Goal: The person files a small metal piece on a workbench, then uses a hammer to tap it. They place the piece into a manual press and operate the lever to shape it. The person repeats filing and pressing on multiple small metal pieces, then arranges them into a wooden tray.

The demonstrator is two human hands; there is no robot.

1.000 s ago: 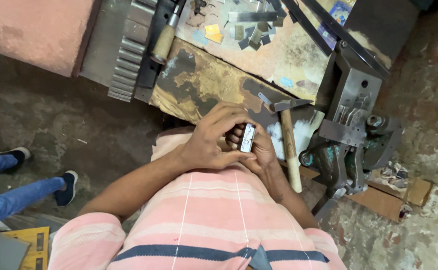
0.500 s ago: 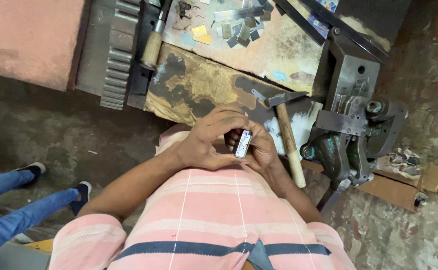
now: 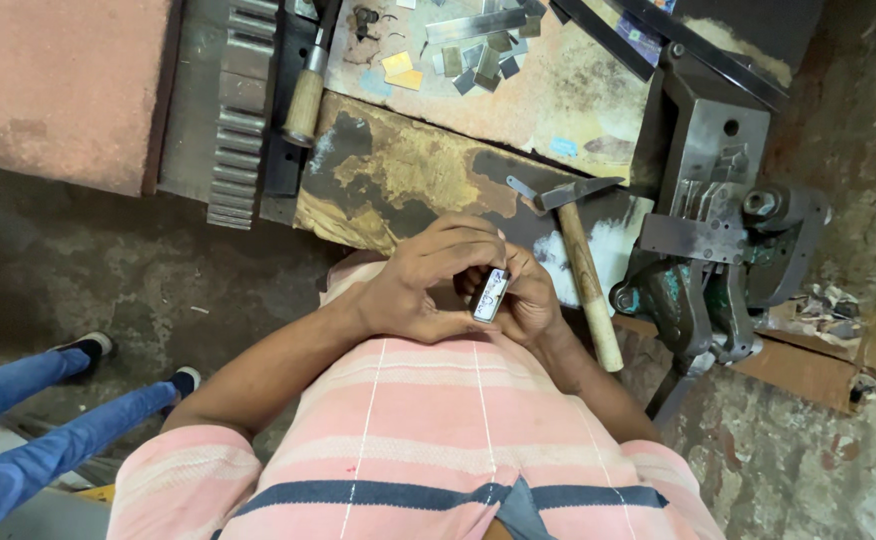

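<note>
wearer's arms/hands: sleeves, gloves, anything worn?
Both hands, left and right, are bare: no gloves, and no rings or watch that I can make out. Forearms are uncovered too. The short sleeves belong to a pink-and-cream striped shirt with a dark blue band and thin white lines.

Over the last second the small flat metal piece [image 3: 490, 294] pinched between the two hands has tipped a little: its upper end now leans more to the right, so it stands at a slant rather than nearly upright. The left hand [image 3: 428, 280] has curled further over it, the fingers arching across the top to meet the right hand [image 3: 530, 300], which shows more of its knuckles (the piece itself has not left either hand). At the left edge, another person's blue-trousered legs [image 3: 28, 420] have stepped further into view, the dark shoes [image 3: 186, 380] now nearer the striped shirt.
</note>
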